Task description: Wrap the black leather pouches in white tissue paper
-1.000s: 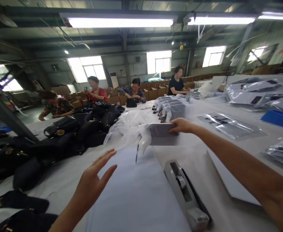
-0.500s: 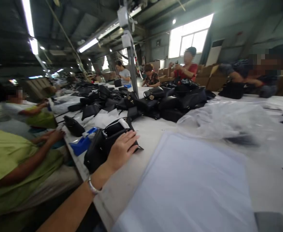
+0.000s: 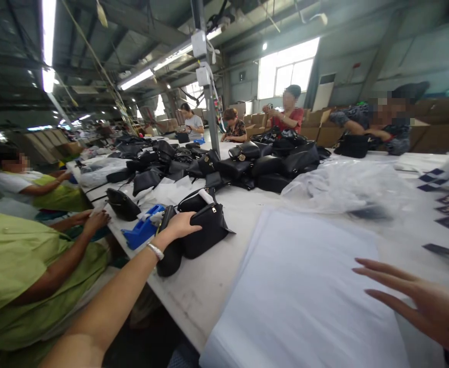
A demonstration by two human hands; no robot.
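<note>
Across the view runs the long white surface (image 3: 197,296), and a heap of black bags (image 3: 270,166) sprawls over its far part. Nearer, here's the stack of white sheets (image 3: 305,286), with crumpled clear plastic (image 3: 343,184) just beyond. Left of the sheets sits the black handbag (image 3: 205,237), a blue holder (image 3: 142,230) just beside it. The left hand (image 3: 184,225) is on that handbag, its full grip impossible to tell; the right hand (image 3: 412,296) hovers over the sheets, fingers spread. Smallest, a silver bracelet (image 3: 155,250) on the left wrist.
</note>
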